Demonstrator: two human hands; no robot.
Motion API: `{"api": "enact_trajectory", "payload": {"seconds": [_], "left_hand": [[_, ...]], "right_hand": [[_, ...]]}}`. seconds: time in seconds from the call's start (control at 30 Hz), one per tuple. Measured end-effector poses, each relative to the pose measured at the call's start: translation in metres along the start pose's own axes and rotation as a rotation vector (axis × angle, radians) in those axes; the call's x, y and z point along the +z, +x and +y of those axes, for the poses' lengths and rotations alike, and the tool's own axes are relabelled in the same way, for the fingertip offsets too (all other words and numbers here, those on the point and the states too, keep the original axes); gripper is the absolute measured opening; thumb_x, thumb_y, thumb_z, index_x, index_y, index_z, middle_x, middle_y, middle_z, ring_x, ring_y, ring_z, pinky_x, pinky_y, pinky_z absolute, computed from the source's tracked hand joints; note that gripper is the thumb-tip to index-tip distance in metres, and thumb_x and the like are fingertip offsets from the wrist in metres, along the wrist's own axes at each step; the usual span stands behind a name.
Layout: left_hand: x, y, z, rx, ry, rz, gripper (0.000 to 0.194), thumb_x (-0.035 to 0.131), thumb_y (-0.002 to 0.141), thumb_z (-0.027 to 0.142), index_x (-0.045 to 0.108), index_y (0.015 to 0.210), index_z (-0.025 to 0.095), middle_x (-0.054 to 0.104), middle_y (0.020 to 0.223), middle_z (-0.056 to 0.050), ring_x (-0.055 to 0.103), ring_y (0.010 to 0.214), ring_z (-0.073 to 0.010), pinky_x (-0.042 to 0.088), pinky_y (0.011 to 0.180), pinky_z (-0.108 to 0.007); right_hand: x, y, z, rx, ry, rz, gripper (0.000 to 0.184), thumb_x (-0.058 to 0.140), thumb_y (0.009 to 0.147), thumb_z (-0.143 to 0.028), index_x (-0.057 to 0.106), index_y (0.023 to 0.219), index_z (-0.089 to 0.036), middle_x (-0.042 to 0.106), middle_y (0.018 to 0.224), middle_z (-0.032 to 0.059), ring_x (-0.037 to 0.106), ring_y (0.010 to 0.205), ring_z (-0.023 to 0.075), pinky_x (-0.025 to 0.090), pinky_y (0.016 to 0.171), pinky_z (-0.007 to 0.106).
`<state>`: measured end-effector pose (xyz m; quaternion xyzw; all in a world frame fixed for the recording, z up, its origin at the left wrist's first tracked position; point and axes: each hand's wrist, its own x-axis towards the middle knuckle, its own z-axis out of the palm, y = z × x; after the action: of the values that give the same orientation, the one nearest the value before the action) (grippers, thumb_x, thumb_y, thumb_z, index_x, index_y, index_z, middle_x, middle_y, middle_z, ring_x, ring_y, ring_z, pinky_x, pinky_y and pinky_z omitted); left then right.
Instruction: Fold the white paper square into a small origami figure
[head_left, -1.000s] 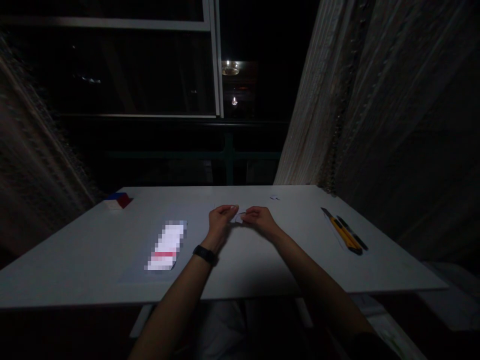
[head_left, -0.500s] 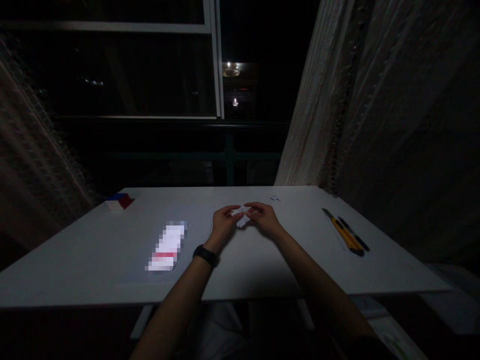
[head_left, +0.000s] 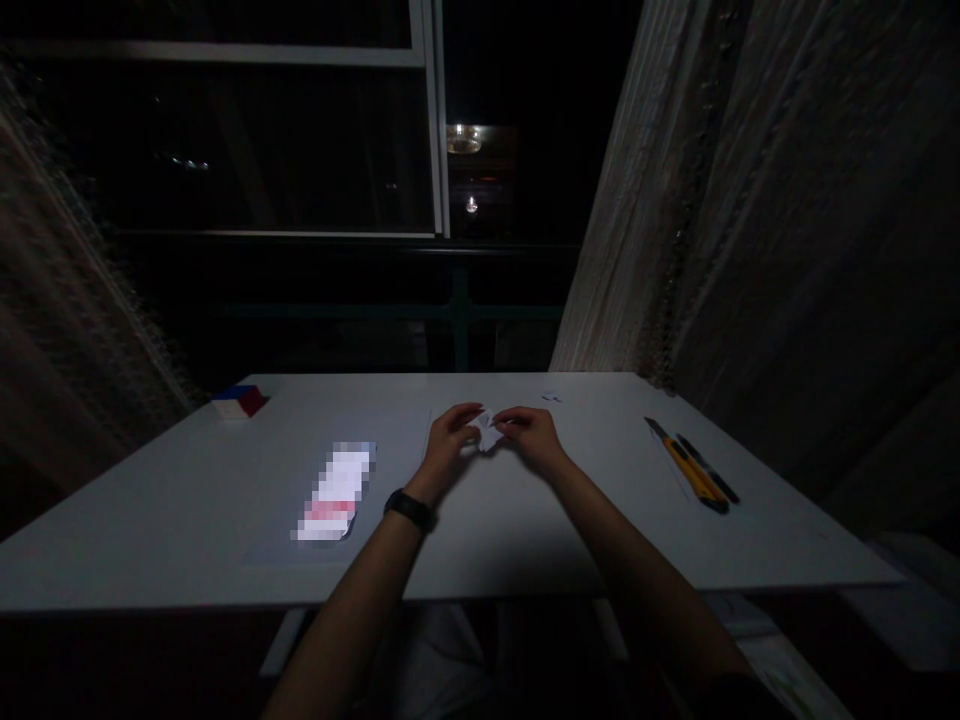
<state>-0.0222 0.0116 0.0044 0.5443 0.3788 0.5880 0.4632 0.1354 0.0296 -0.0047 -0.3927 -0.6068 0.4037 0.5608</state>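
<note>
A small folded piece of white paper (head_left: 488, 436) is held between my two hands, just above the white table. My left hand (head_left: 450, 437), with a dark band on its wrist, pinches the paper's left side between thumb and fingers. From the right, my right hand (head_left: 532, 434) grips the other side with thumb and fingertips. The folds look pointed, but the dim light hides their exact shape.
A lit phone (head_left: 335, 492) lies on a sheet at the left. Behind it sits a blue, red and white cube (head_left: 238, 401). To the right lie a yellow utility knife (head_left: 691, 468) and a black pen (head_left: 708, 468). Small paper scraps (head_left: 551, 398) rest near the table's (head_left: 517, 555) far edge.
The paper has turned a little in my hands and shows more of its face. My right fingers have shifted slightly along its edge; the left hand stays nearly in place.
</note>
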Motion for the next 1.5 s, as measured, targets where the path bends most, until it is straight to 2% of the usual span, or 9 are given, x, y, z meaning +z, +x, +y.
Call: {"api": "enact_trajectory", "payload": {"seconds": [0.17,0.43,0.63,0.77,0.87,1.07,1.23,1.33,1.5], "left_hand": [[0.0,0.001,-0.003,0.027,0.099,-0.027,0.029,0.057,0.053,0.01,0.067,0.079,0.015,0.067,0.083,-0.006,0.06,0.079,-0.0193,0.046,0.072,-0.031],[0.003,0.0,-0.003,0.074,0.228,0.056,0.015,0.061,0.054,0.014,0.065,0.068,0.015,0.065,0.072,-0.004,0.059,0.072,-0.0171,0.046,0.072,-0.03],[0.003,0.0,-0.004,0.11,0.193,0.093,0.014,0.065,0.055,0.017,0.065,0.069,0.016,0.067,0.076,-0.005,0.061,0.072,-0.0177,0.047,0.073,-0.032],[0.004,-0.001,-0.004,0.112,0.183,0.104,0.013,0.067,0.058,0.02,0.066,0.07,0.015,0.068,0.076,-0.006,0.062,0.073,-0.0182,0.047,0.075,-0.033],[0.004,-0.001,-0.004,0.12,0.203,0.089,0.011,0.067,0.058,0.02,0.065,0.068,0.015,0.068,0.074,-0.006,0.062,0.073,-0.0185,0.048,0.074,-0.032],[0.003,-0.001,-0.004,0.175,0.232,0.101,0.014,0.066,0.058,0.016,0.06,0.07,0.016,0.066,0.072,-0.003,0.063,0.073,-0.0176,0.048,0.071,-0.029],[0.003,0.0,-0.007,0.155,0.189,0.102,0.03,0.068,0.06,0.018,0.059,0.088,0.016,0.068,0.078,-0.004,0.064,0.075,-0.0182,0.05,0.069,-0.03],[0.002,0.001,-0.008,0.167,0.203,0.097,0.032,0.068,0.061,0.019,0.06,0.092,0.016,0.069,0.081,-0.006,0.065,0.075,-0.0189,0.05,0.072,-0.031],[0.001,-0.001,-0.006,0.191,0.262,0.099,0.029,0.065,0.063,0.014,0.062,0.092,0.017,0.07,0.081,-0.006,0.066,0.079,-0.0196,0.049,0.077,-0.033]], "right_hand": [[-0.001,0.0,0.001,-0.026,-0.038,-0.021,0.013,0.066,0.058,-0.024,0.07,0.068,-0.017,0.067,0.066,0.0042,0.059,0.06,0.0159,0.045,0.057,0.027],[-0.001,0.0,0.003,0.024,0.001,-0.033,0.02,0.069,0.055,-0.029,0.068,0.068,-0.015,0.064,0.061,0.0036,0.055,0.052,0.0137,0.044,0.052,0.027],[-0.003,0.001,-0.006,0.01,0.117,-0.041,0.042,0.075,0.049,-0.028,0.066,0.089,-0.019,0.066,0.074,0.0028,0.061,0.066,0.0162,0.048,0.063,0.029],[-0.003,0.001,-0.006,0.014,0.082,-0.04,0.031,0.07,0.058,-0.033,0.068,0.084,-0.017,0.066,0.075,0.0036,0.059,0.066,0.0148,0.045,0.06,0.027],[-0.003,-0.001,-0.002,0.076,0.064,-0.119,0.036,0.069,0.061,-0.037,0.068,0.09,-0.016,0.065,0.068,0.0029,0.054,0.055,0.0129,0.041,0.052,0.026],[-0.004,0.0,-0.002,-0.153,-0.04,-0.099,0.022,0.07,0.063,-0.037,0.071,0.076,-0.019,0.066,0.082,0.0064,0.059,0.079,0.0191,0.044,0.071,0.031],[-0.003,0.001,-0.002,-0.172,-0.096,-0.033,0.028,0.064,0.069,-0.043,0.072,0.082,-0.019,0.065,0.081,0.0072,0.058,0.079,0.0189,0.043,0.074,0.032],[-0.005,0.002,-0.002,-0.159,-0.081,-0.032,0.032,0.064,0.068,-0.043,0.072,0.086,-0.018,0.064,0.079,0.0061,0.056,0.072,0.0167,0.042,0.068,0.03],[-0.01,0.002,-0.003,-0.125,-0.104,-0.055,0.04,0.073,0.058,-0.036,0.07,0.093,-0.016,0.051,0.056,-0.0028,0.04,0.05,0.0085,0.032,0.049,0.024]]}}
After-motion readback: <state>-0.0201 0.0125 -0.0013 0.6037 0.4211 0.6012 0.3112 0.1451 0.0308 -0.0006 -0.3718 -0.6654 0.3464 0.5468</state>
